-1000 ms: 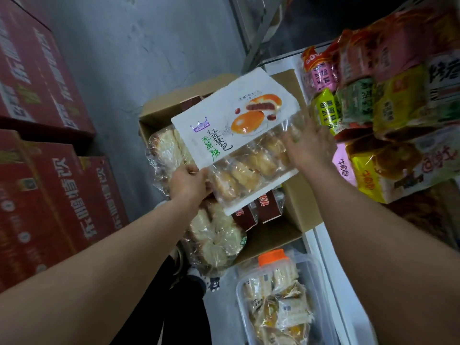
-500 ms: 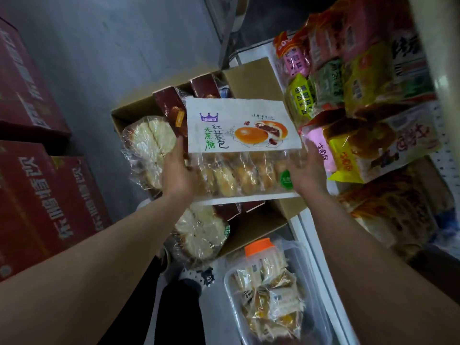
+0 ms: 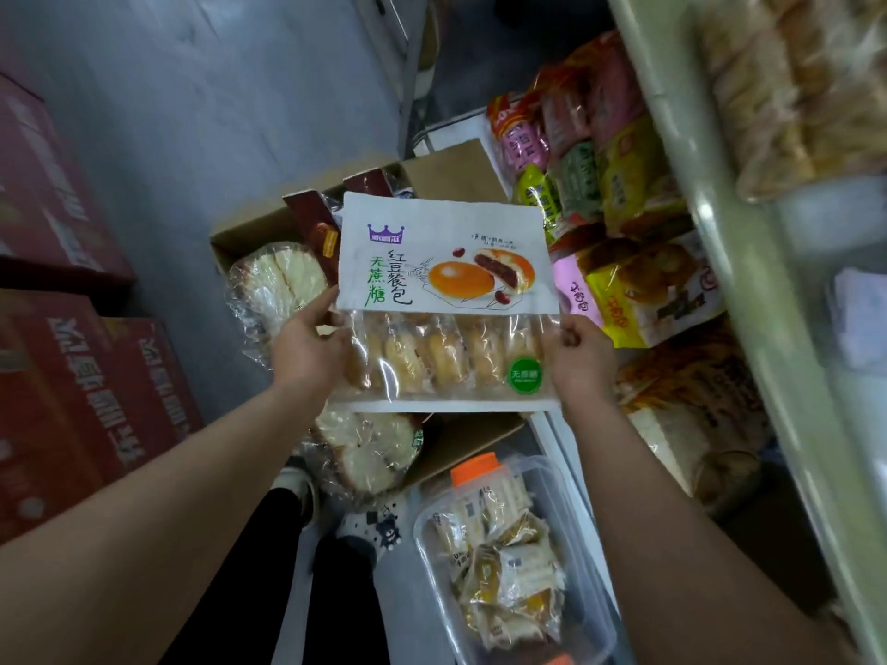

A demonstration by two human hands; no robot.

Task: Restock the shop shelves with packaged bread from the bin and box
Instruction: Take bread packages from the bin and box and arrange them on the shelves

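Here both hands, left hand point(image 3: 307, 350) and right hand point(image 3: 578, 360), grip the glossy, flat bun packet point(image 3: 446, 300).

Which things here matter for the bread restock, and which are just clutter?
Job: red bean bun pack, gripped by left hand and right hand; cardboard box of bread; clear bin of wrapped breads; shelf with stocked packs.
Lying about: red cartons; patterned footwear.

The bread bag point(image 3: 446, 261) carries black characters 红豆餐包, with green 无蔗糖 beside them, under a purple crown logo point(image 3: 386, 232) (its small name is unreadable). A green round sticker point(image 3: 524, 375) repeats 无蔗糖.
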